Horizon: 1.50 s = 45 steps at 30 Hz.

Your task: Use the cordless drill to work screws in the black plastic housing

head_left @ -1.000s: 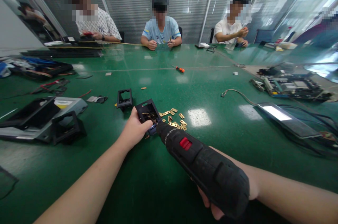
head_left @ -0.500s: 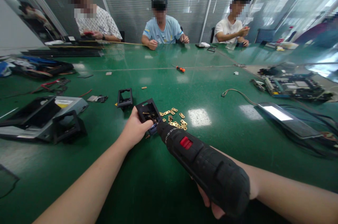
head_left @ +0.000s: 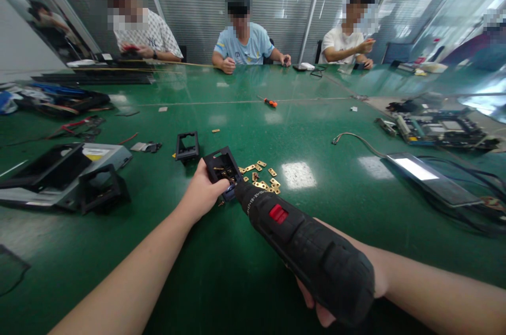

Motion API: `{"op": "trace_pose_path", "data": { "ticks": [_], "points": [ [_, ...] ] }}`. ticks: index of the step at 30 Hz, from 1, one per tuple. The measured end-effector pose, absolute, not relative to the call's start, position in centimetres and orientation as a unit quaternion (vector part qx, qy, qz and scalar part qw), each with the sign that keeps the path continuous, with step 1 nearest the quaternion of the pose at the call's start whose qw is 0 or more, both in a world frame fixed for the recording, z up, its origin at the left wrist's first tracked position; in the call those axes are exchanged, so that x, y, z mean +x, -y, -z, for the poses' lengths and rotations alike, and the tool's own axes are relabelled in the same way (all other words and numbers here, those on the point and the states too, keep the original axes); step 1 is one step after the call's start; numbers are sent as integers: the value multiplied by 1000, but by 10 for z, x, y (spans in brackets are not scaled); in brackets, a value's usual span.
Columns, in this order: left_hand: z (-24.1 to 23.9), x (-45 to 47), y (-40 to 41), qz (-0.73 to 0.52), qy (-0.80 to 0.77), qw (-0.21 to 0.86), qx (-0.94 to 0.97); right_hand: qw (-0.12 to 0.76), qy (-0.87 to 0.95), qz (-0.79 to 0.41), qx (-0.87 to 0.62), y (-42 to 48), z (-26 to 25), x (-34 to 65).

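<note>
My left hand (head_left: 205,190) grips a small black plastic housing (head_left: 221,162) by its near left side, thumb over the edge. Brass-coloured parts show inside the housing. My right hand (head_left: 316,298) is wrapped round the grip of a black cordless drill (head_left: 300,240) with a red switch on top. The drill's nose points at the housing's near right corner; its tip is hidden, so I cannot tell whether it touches. Just right of the housing lie several small brass plates (head_left: 261,185) with holes. Behind it to the left stands a similar black frame (head_left: 187,147).
A metal case (head_left: 106,156) and another black frame (head_left: 103,189) lie at left. An orange screwdriver (head_left: 270,103) rests mid-table. On the right are a circuit board (head_left: 443,127) and a flat grey device (head_left: 432,179) with cables. Several people sit across the green table (head_left: 316,135).
My hands, the housing and the drill hold almost still. Across the table, the middle person's hand on the right side of the view has shifted slightly to the right.
</note>
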<state>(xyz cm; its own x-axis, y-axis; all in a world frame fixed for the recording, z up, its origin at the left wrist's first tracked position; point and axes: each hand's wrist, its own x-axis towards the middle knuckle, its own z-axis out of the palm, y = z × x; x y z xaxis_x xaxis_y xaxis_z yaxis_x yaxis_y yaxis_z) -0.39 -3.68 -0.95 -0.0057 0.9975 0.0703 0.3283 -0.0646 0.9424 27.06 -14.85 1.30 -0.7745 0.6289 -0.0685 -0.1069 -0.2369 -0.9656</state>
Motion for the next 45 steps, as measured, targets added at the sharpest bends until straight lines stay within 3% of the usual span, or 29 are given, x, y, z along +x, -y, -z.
{"op": "trace_pose_path", "data": {
  "ticks": [5,34,45],
  "points": [
    [11,-4,36,-431,-565,384,590,215,595,-740,-228,146,-14,273],
    [14,-5,35,-437,-558,396,584,252,609,-733,-171,144,2,274],
    [13,-3,35,-443,-560,397,577,245,585,-743,-214,145,4,273]
  ]
}}
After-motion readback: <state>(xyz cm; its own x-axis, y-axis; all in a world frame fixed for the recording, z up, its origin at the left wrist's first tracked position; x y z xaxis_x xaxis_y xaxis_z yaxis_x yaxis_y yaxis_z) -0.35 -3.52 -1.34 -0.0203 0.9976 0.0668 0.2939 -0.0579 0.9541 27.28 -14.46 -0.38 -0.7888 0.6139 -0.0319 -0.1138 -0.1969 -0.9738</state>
